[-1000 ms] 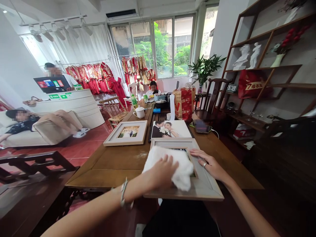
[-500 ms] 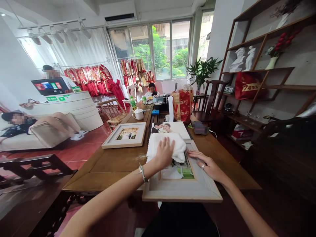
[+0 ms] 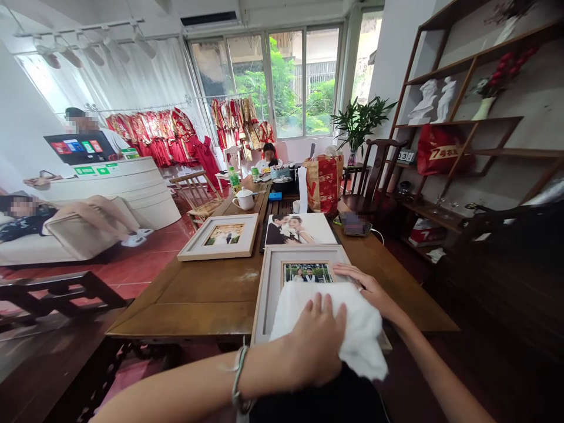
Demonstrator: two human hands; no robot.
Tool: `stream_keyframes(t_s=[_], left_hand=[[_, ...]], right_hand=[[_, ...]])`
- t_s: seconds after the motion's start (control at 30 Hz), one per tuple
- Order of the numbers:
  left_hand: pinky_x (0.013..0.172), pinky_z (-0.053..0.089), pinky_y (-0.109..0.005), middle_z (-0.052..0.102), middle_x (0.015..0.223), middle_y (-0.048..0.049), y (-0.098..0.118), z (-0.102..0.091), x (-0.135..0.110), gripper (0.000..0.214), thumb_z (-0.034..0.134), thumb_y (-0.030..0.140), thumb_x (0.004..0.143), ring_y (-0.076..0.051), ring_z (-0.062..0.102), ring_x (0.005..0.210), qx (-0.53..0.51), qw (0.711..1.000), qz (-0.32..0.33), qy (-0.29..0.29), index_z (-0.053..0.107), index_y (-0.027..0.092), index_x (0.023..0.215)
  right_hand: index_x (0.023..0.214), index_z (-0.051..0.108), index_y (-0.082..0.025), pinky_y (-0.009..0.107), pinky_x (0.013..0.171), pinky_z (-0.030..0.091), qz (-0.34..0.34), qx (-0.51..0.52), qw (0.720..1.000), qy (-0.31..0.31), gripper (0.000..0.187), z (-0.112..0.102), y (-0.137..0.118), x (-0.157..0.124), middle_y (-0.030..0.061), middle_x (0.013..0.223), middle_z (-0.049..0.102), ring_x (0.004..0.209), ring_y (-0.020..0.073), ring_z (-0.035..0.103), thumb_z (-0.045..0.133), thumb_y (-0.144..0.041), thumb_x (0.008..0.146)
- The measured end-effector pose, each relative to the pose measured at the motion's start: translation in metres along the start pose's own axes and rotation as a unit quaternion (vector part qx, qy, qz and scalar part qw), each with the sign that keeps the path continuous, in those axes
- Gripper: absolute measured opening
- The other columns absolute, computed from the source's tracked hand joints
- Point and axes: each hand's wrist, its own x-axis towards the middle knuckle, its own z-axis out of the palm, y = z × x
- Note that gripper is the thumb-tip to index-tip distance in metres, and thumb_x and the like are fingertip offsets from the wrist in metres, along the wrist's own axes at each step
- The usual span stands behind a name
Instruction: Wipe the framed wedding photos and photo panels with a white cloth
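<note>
Your left hand [image 3: 315,343] lies palm down on the white cloth [image 3: 359,329], with the fingers stretched forward and a little spread. The grip is open and closes around nothing; it only presses the cloth flat. The cloth covers the near part of the picture frame [image 3: 272,276], which lies flat at the near edge of the wooden counter [image 3: 198,294] and juts a little over it. Only the top strip of its photo shows above the cloth. Your right hand [image 3: 369,289] rests on the right side of this frame, fingers pointing left along the inner border. Its grip is also open and flat, and its palm is partly hidden behind the cloth. Farther on the counter lie a second frame [image 3: 220,237] and, just to its right, an unframed print [image 3: 302,229]. Behind them stand a teapot [image 3: 244,200] and a red bag [image 3: 325,182].
</note>
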Motion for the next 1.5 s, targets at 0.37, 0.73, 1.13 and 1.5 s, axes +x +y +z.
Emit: stream_keyframes(t_s=[0.37, 0.73, 1.13, 1.5], left_hand=[[0.097, 0.029, -0.061, 0.018, 0.146, -0.0221, -0.017, 0.003, 0.005, 0.077, 0.054, 0.025, 0.078, -0.044, 0.015, 0.132, 0.017, 0.995, 0.079, 0.054, 0.010, 0.024, 0.142], [0.101, 0.025, -0.058, 0.021, 0.145, -0.0243, -0.059, 0.012, 0.052, 0.070, 0.052, 0.016, 0.078, -0.041, 0.018, 0.133, 0.039, 0.985, -0.145, 0.081, 0.020, 0.017, 0.140], [0.102, 0.026, -0.057, 0.024, 0.146, -0.0145, -0.085, -0.014, 0.091, 0.065, 0.045, 0.008, 0.072, -0.039, 0.018, 0.133, 0.039, 0.996, -0.024, 0.078, 0.031, 0.010, 0.135], [0.109, 0.022, -0.050, 0.016, 0.150, -0.0060, -0.018, -0.017, -0.025, 0.075, 0.046, 0.017, 0.074, -0.031, 0.009, 0.137, -0.145, 0.967, 0.207, -0.039, 0.015, 0.019, 0.142]], right_hand=[[0.127, 0.050, -0.026, 0.044, 0.109, 0.025, 0.008, 0.004, 1.000, 0.020, 0.045, 0.001, 0.009, -0.002, 0.0050, 0.138, 0.044, 0.130, 0.0232, 0.034, 0.051, -0.028, 0.082], [0.089, 0.067, -0.022, 0.041, 0.100, 0.036, 0.021, -0.027, 0.999, 0.031, 0.020, 0.001, -0.003, 0.000, 0.0081, 0.115, 0.061, 0.114, 0.0233, 0.050, 0.048, -0.021, 0.081], [0.093, 0.067, -0.021, 0.039, 0.093, 0.040, 0.031, -0.035, 0.999, 0.021, 0.025, -0.001, -0.013, 0.002, 0.0069, 0.104, 0.065, 0.103, 0.0234, 0.056, 0.046, -0.018, 0.079], [0.101, 0.067, -0.022, 0.043, 0.101, 0.036, 0.015, -0.006, 0.999, 0.030, 0.030, 0.002, -0.005, 0.000, 0.0071, 0.113, 0.064, 0.111, 0.0213, 0.054, 0.044, -0.019, 0.082]])
